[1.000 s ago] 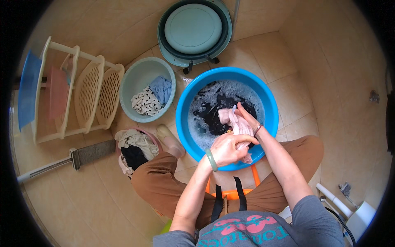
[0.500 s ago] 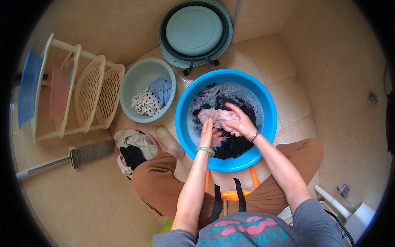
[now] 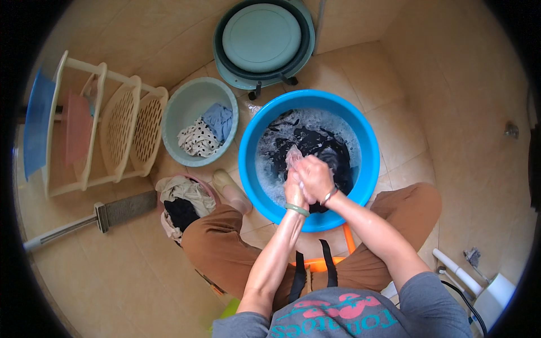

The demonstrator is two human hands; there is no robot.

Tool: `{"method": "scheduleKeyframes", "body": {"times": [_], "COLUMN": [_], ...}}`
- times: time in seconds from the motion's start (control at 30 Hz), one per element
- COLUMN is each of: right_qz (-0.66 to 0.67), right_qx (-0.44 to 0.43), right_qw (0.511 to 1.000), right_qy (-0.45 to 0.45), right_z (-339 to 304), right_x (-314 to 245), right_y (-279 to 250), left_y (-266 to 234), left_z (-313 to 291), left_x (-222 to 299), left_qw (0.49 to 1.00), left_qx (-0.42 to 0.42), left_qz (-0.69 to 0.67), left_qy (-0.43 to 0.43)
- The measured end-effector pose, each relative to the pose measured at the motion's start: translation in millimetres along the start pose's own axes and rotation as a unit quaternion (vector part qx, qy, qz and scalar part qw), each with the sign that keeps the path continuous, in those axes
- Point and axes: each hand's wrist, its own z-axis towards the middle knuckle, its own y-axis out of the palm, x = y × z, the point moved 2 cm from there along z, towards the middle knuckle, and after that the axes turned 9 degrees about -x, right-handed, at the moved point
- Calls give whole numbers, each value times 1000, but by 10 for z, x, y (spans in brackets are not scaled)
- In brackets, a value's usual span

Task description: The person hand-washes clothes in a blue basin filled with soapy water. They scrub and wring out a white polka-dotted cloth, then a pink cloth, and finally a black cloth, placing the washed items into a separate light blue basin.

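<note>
A wet pink cloth [image 3: 293,154] is squeezed between my two hands over a big blue basin [image 3: 248,186]. My left hand [image 3: 295,189], with a green bangle at the wrist, is closed round its lower part. Pressed against it from the right, my right hand [image 3: 316,176] is closed on the same cloth. Most of the cloth is hidden by the fingers; a crumpled end sticks out beyond them. Below, dark clothes [image 3: 315,141] soak in sudsy water [image 3: 338,121] inside the basin.
Left of the basin stands a pale green tub [image 3: 172,141] with spotted and blue clothes. Nearer is a pink tub [image 3: 212,190] heaped with laundry. A cream rack [image 3: 135,121] and a sponge mop [image 3: 127,211] are at the left. Folded teal basins [image 3: 262,39] lean on the far wall.
My hands have come together and closed, bunching the pink cloth that was spread loosely between them. They have drawn slightly nearer to me. The view has shifted a little.
</note>
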Motion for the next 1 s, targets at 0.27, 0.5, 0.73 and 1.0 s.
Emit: {"method": "scheduleKeyframes", "body": {"times": [0.27,0.5,0.73,1.0], "right_qz": [40,81,529,334], "right_qx": [15,-15,-134,-172], "right_qw": [999,971,818,890], "right_qy": [25,225,182,259], "right_z": [-91,-73,-121,-47], "right_x": [-353,208,455,200], "right_y": [-105,11,167,-249], "left_y": [-74,424,107,-65], "left_z": [-9,-252,-26,46], "left_x": [295,317,463,591], "left_qw": [957,993,996,994], "left_qx": [32,88,-1,32], "left_qz": [287,25,-71,38], "left_qy": [20,-69,-54,-100]}}
